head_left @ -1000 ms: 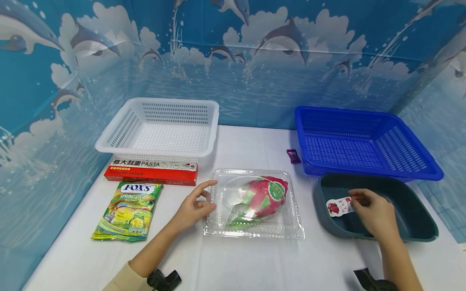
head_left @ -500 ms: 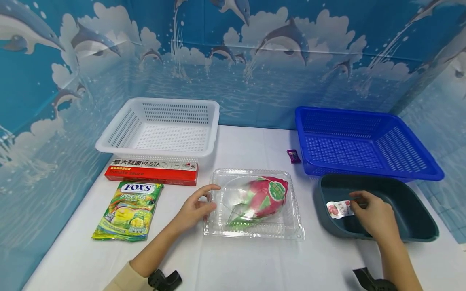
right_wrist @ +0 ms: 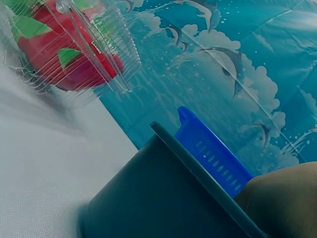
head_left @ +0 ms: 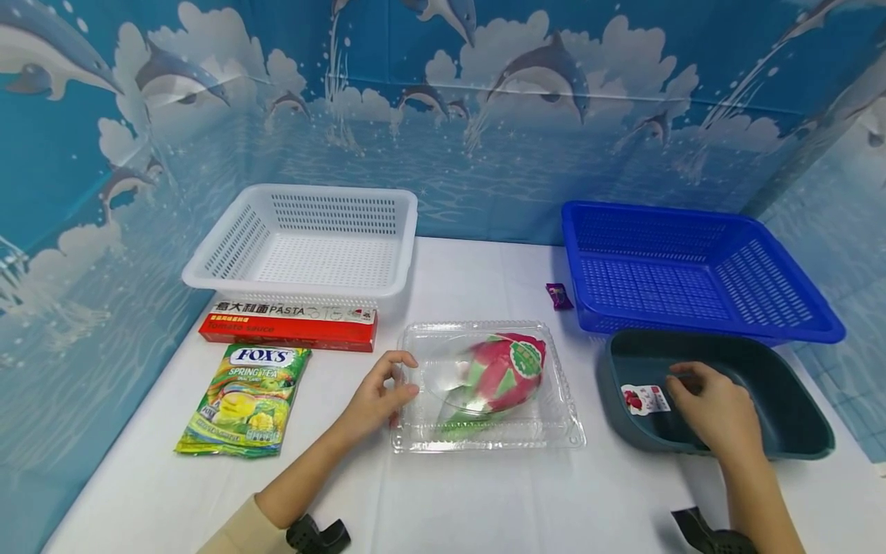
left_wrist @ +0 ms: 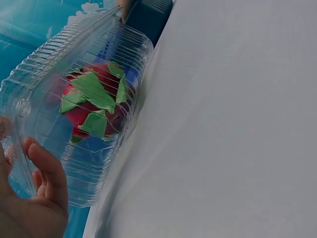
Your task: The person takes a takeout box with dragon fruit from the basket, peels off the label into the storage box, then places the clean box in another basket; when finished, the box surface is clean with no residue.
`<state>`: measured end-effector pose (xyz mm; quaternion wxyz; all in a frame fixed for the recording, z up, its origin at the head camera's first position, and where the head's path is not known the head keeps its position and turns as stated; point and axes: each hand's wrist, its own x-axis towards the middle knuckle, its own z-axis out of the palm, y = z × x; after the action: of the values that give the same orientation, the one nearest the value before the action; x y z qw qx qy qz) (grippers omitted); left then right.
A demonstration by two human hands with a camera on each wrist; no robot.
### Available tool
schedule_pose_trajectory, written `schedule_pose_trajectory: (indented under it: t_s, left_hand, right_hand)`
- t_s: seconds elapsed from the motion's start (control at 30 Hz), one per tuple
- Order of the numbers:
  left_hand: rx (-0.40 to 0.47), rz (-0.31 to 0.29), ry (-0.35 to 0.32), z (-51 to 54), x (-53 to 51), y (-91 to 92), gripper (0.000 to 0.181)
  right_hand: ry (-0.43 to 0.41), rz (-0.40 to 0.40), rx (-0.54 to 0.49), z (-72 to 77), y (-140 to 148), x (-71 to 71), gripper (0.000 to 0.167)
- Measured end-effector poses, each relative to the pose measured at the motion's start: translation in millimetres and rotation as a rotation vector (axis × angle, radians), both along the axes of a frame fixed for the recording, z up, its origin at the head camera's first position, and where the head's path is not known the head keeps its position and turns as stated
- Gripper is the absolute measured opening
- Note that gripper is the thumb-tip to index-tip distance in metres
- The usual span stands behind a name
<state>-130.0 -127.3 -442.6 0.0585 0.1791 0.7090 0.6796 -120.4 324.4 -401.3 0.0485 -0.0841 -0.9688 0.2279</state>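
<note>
Rightward a little shifts the clear box (head_left: 488, 386), and the sachet (head_left: 644, 400) shows uncovered – candy bag (head_left: 245, 400) and pasta carton (head_left: 291, 326) lie outside the white basket (head_left: 298, 292); left hand (head_left: 374, 392) pinches the box's left edge, red-green fruit (head_left: 511, 373) inside; right hand (head_left: 720, 412), loosely bent, holds nothing visible beside the sachet – its placing in the green tub (head_left: 785, 400) looks done, the box is outside

Left hand (head_left: 372, 398) gripping, right hand (head_left: 720, 408) loosely bent
</note>
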Motion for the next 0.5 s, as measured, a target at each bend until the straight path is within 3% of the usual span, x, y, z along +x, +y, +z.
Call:
schedule_pose_trajectory:
  t_s: [0.2,0.5]
  left_hand:
    - [0.003,0.025,-0.005,0.0,0.8,2.8,0.026]
    - [0.026,0.050,0.005,-2.4,1.2,3.5,0.025]
  right_hand:
    - [0.050,-0.001,-0.010,-0.6,-1.0,0.9,0.034]
    - [0.057,-0.029,-0.062,-0.3,-3.8,2.0,0.035]
